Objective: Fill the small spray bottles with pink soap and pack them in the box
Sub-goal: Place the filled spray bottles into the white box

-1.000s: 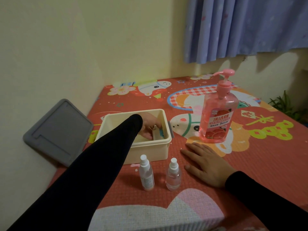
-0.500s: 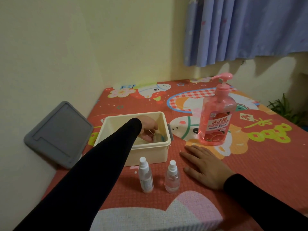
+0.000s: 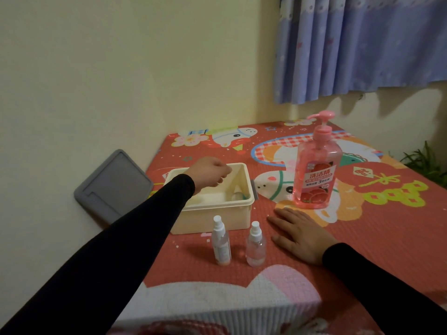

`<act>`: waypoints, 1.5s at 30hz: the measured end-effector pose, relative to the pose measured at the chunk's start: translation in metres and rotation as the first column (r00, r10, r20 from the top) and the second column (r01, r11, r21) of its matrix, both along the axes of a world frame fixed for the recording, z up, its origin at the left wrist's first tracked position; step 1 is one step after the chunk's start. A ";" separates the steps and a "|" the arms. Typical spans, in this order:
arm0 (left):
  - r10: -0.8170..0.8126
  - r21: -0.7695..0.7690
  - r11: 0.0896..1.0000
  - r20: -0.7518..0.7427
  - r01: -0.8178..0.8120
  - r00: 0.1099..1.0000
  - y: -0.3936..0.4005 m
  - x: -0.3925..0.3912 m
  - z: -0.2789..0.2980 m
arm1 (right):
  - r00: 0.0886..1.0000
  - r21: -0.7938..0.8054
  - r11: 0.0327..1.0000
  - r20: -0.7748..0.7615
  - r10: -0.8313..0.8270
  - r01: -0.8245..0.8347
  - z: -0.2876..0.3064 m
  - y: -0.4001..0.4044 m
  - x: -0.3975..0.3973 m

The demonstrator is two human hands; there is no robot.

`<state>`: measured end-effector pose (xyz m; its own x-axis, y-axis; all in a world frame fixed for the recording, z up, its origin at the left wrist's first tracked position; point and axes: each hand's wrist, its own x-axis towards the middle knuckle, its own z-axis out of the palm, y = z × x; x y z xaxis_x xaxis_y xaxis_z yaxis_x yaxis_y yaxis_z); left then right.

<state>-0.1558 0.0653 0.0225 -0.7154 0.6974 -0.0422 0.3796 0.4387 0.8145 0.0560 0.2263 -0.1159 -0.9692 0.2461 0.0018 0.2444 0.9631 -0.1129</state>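
Observation:
A cream plastic box [image 3: 217, 217] sits on the red patterned mat. Inside it, at the right end, lies a small bottle [image 3: 238, 195], mostly hidden by the rim. My left hand [image 3: 210, 172] hovers just above the box with its fingers curled in and nothing visible in them. Two small spray bottles stand in front of the box: a labelled one [image 3: 220, 243] and a clear one [image 3: 255, 247]. My right hand [image 3: 300, 234] lies flat on the mat, fingers spread, right of the clear bottle. The big pink soap pump bottle [image 3: 316, 175] stands behind that hand.
A grey lid [image 3: 113, 187] leans against the wall, left of the box. The mat [image 3: 375, 238] ends at a front edge close to me. A blue curtain [image 3: 362, 44] hangs at the back right, and a green plant [image 3: 428, 163] shows at the far right.
My left hand has come up out of the box and now hangs above it, leaving the small bottle inside. The right hand and the standing bottles have stayed put.

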 end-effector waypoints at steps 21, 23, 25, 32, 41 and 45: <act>-0.199 0.076 0.978 0.045 0.195 0.979 -0.102 0.072 -0.041 | 1.000 0.054 0.999 0.009 -0.002 0.001 -0.001 0.000 -0.002; -0.209 0.076 0.975 0.000 0.209 0.978 -0.104 0.075 -0.048 | 1.000 0.050 0.999 0.010 -0.003 0.002 0.001 -0.001 -0.001; -0.216 0.078 0.972 -0.077 0.222 0.973 -0.104 0.077 -0.053 | 1.000 0.036 0.999 0.012 -0.003 0.003 0.002 -0.002 -0.001; -0.183 0.104 0.975 -0.126 0.196 0.975 -0.103 0.076 -0.058 | 1.000 0.024 1.000 0.015 -0.007 0.007 0.004 -0.003 0.001; -0.118 0.272 0.951 -0.117 0.146 0.986 -0.087 0.055 -0.007 | 1.000 0.026 1.000 0.002 -0.011 0.011 0.001 -0.001 0.001; -0.080 0.366 0.928 -0.004 0.075 0.997 -0.070 0.037 0.014 | 1.000 0.021 1.000 0.006 -0.008 0.008 0.002 -0.001 0.001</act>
